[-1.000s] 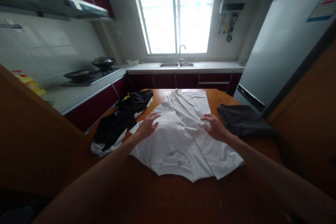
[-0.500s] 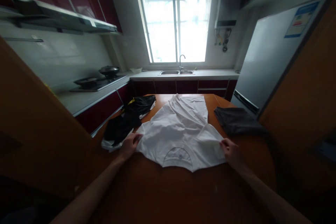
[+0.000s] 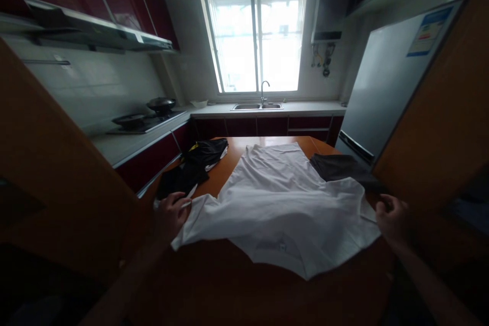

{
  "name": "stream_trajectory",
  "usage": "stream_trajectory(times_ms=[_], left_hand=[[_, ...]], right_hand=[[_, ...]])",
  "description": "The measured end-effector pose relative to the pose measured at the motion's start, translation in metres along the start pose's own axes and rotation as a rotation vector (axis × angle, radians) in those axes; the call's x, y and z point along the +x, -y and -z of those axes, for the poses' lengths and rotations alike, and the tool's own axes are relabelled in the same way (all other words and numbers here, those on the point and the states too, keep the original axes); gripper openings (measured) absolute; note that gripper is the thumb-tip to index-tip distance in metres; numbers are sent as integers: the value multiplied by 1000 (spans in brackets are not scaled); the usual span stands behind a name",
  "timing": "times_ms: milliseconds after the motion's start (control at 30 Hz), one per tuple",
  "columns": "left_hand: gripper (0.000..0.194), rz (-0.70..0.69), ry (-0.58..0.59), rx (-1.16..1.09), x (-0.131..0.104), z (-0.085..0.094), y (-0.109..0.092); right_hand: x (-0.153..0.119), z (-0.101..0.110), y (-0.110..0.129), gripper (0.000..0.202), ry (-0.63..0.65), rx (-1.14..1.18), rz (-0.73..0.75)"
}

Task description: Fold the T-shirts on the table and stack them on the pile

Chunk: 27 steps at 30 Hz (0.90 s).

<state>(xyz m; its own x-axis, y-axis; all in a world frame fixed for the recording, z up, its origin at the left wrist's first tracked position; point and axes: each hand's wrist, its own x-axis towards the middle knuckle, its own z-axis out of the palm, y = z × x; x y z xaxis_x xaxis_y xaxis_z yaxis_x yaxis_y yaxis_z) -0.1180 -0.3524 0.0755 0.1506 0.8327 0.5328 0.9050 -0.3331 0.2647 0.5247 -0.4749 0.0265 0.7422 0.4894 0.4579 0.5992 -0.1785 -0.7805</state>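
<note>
Lying across the orange-brown wooden desk (image 3: 220, 177), a white T-shirt (image 3: 267, 198) is spread with its neckline toward the person and its hem toward the window (image 3: 235, 43). A small label (image 3: 282, 247) shows inside the neck opening, and soft creases run through the body. The left hand (image 3: 169, 216) is at the end of the sleeve on its side; its fingers (image 3: 182, 202) are bent close to the thumb, pinching the sleeve edge. The right hand (image 3: 395, 220) is at the other sleeve, fingers curled in and nearly closed on the cloth at its cuff, though the exact contact is dim. Both sleeves are drawn out sideways, and the upper part of the shirt bulges slightly between the hands.

Just beyond the left hand lies a heap of black clothes (image 3: 183, 177) with white and yellow parts. On the right, a folded dark grey garment (image 3: 340, 167) lies near the shirt's side, partly hidden by the sleeve. Farther back, a sink (image 3: 246, 106) with a curved faucet (image 3: 264, 86) is set in the countertop (image 3: 305, 107); a lidded wok (image 3: 161, 105) stands on the stove at left, and a silver refrigerator (image 3: 385, 81) stands at right.
</note>
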Motion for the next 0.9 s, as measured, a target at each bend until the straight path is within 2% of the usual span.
stream_trajectory(times_ms=[33, 67, 167, 233, 267, 333, 400, 533, 600, 667, 700, 767, 867, 900], left_hand=[[27, -72, 46, -60, -12, -4, -17], [28, -152, 141, -138, -25, -7, -35], [27, -395, 460, -298, -60, -20, -90], [31, -496, 572, -330, -77, -27, -113], [35, -517, 606, -339, -82, -30, -120], [44, -517, 653, -360, -88, -31, -124], [43, -500, 685, -398, -89, -24, -123], [20, -506, 815, -467, -98, 11, -122], [15, -488, 903, -505, -105, 27, -119], [21, -406, 926, -551, -104, 34, -111], [25, -346, 904, -568, -99, 32, -104], [31, -202, 780, -584, -75, 19, -89], [35, -35, 478, -573, -12, -18, -66], [40, 45, 416, -582, 13, -33, -60]], right_hand=[[-18, 1, 10, 24, 60, -6, 133], [-38, 1, 21, 23, 201, 44, 253], [-95, 0, 51, 24, 800, 93, 634], [-122, 0, 61, 31, 978, 29, 759], [-132, 1, 63, 38, 1011, -12, 784], [-144, 4, 63, 49, 1046, -82, 793], [-154, 11, 61, 53, 1098, -131, 787], [-177, 36, 70, 59, 1189, -139, 755], [-185, 47, 82, 50, 1219, -99, 715], [-183, 49, 94, 33, 1206, -28, 631], [-179, 46, 100, 28, 1174, 11, 587], [-163, 32, 110, 27, 1072, 75, 532], [-133, -4, 118, 25, 926, 102, 534], [-124, -16, 119, 24, 893, 94, 539]])
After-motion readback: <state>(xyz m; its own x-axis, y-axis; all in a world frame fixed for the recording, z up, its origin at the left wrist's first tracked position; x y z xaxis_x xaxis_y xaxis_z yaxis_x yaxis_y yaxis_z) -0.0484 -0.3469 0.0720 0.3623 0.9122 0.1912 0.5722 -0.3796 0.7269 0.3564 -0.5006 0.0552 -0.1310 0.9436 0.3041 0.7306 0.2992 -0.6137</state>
